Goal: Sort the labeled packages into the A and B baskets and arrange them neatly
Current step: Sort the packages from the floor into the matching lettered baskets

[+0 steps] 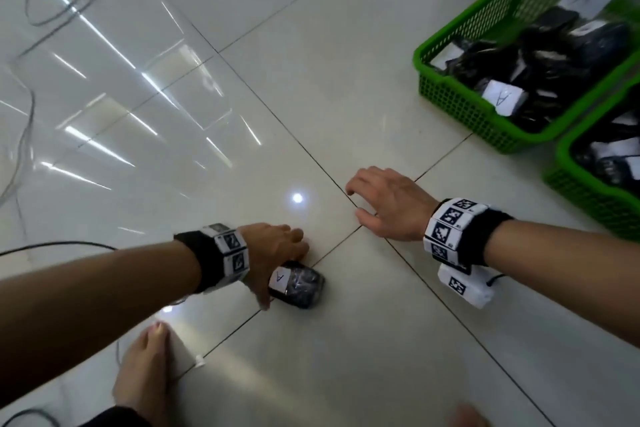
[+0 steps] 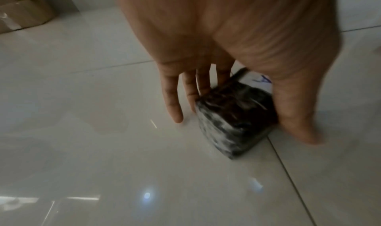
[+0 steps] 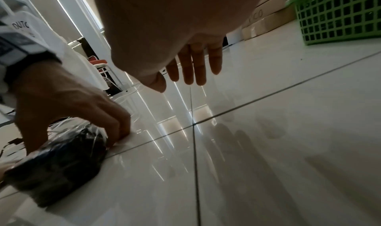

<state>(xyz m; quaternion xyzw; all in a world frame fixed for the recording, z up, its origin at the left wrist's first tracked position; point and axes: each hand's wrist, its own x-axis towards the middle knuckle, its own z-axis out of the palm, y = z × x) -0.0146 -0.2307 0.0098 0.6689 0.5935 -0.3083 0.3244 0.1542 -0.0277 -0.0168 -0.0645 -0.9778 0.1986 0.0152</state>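
Glossy pale floor tiles (image 1: 311,80) mirror the ceiling lights. Grey cables (image 1: 52,10) trail across them. Cardboard boxes (image 3: 266,24) line the wall.

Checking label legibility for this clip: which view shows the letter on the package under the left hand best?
The head view: the label faces the camera and reads A. The left wrist view shows only part of it, blurred, behind the thumb. The right wrist view shows the package but not its label.

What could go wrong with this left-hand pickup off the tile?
1. The left hand grips the A-labeled package by its sides; the glossy wrap on the glossy floor tile may slip.
2. The two green baskets sit side by side; it could land in the wrong one.
3. The right hand holds nothing.
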